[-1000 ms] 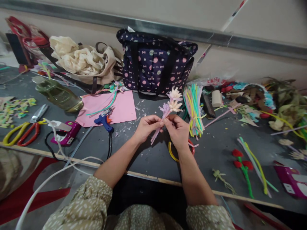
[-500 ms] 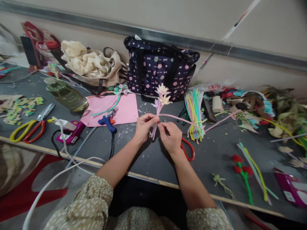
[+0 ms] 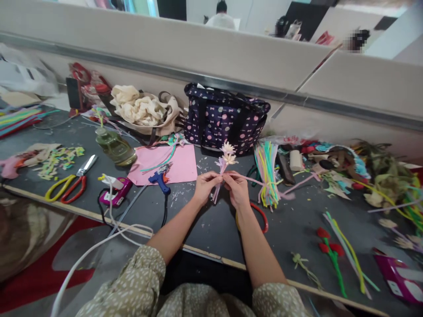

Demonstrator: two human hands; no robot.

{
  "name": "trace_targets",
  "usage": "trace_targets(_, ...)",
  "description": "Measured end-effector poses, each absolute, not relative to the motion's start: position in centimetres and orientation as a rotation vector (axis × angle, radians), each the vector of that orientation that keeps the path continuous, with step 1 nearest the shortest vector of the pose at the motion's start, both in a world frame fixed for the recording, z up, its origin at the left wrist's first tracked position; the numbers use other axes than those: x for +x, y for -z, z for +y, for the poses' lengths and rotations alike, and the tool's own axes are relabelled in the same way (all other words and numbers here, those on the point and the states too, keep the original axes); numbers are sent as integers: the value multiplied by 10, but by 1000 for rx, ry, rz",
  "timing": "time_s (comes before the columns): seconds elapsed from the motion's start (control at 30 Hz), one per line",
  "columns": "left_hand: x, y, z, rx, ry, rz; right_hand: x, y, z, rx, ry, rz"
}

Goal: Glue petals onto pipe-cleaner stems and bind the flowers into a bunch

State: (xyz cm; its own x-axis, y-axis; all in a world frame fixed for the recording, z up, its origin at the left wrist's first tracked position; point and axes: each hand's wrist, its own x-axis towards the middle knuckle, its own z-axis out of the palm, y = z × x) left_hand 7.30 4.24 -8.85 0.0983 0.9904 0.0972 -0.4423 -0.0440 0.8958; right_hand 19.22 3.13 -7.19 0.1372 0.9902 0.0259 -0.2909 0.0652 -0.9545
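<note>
My left hand (image 3: 205, 188) pinches the lilac stems of a small pipe-cleaner flower bunch (image 3: 228, 156), its cream and lilac heads pointing up and away from me. Close beside it, my right hand (image 3: 238, 190) is closed on a pink-lilac pipe cleaner (image 3: 251, 180), whose long end reaches out to the right. The fingertips of both hands nearly meet at the stems, and they hide where the pipe cleaner meets the bunch. Under my right wrist lie scissors with a red handle (image 3: 262, 216), partly covered.
A tied bundle of coloured pipe cleaners (image 3: 267, 171) stands right of my hands. To the left are a blue glue gun (image 3: 161, 180) by a pink sheet (image 3: 185, 163), a bottle (image 3: 115, 149) and large scissors (image 3: 74, 182). Behind stands a dark patterned bag (image 3: 228, 121).
The view has tilted up, showing people beyond the partition. My right hand has risen from lower on the stems to beside my left fingertips, at the pink-lilac pipe cleaner.
</note>
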Motion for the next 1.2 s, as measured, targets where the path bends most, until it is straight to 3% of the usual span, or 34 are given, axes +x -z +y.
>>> trace_targets(0.4,67,63,64,905,-1251,840,207,43,67,-1122,-866,-1400)
trace_targets(0.77,66,30,61,615,-1010,533,198,20,63,-828,-1333,-1038)
trace_targets(0.93,70,28,57,506,-850,366,200,19,58,-798,-1385,-1011)
trace_targets(1.07,73,21,57,589,-876,512,205,12,55,-884,-1194,-1098)
trace_targets(1.2,75,14,52,927,-1186,776,207,7,52,-1058,-824,-1303)
